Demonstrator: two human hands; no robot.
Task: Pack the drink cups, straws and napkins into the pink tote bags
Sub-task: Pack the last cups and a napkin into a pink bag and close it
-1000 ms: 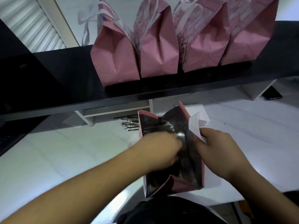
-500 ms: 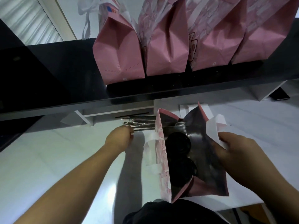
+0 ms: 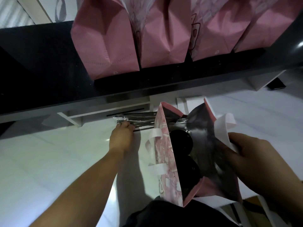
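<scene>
An open pink tote bag (image 3: 165, 151) with a dark foil lining stands on the white counter in front of me. Two black-lidded drink cups (image 3: 181, 141) sit inside it, one behind the other. My right hand (image 3: 250, 163) grips the bag's right rim and white handle, holding it open. A pile of wrapped black straws (image 3: 139, 119) lies on the counter left of the bag, under the shelf edge. My left hand (image 3: 122, 136) rests on the near end of the pile, fingers curled around some straws. White napkins (image 3: 191, 102) lie behind the bag.
A black shelf (image 3: 49, 66) runs across above the counter, carrying several upright pink tote bags (image 3: 105, 45). White shelf brackets (image 3: 72, 118) stand under it. A dark phone-like object (image 3: 277, 83) lies at the far right. The white counter (image 3: 41, 161) stretches left.
My left hand left the bag's mouth and reached left to the straw pile, closing on it. The cups became visible inside. My right hand kept hold of the rim.
</scene>
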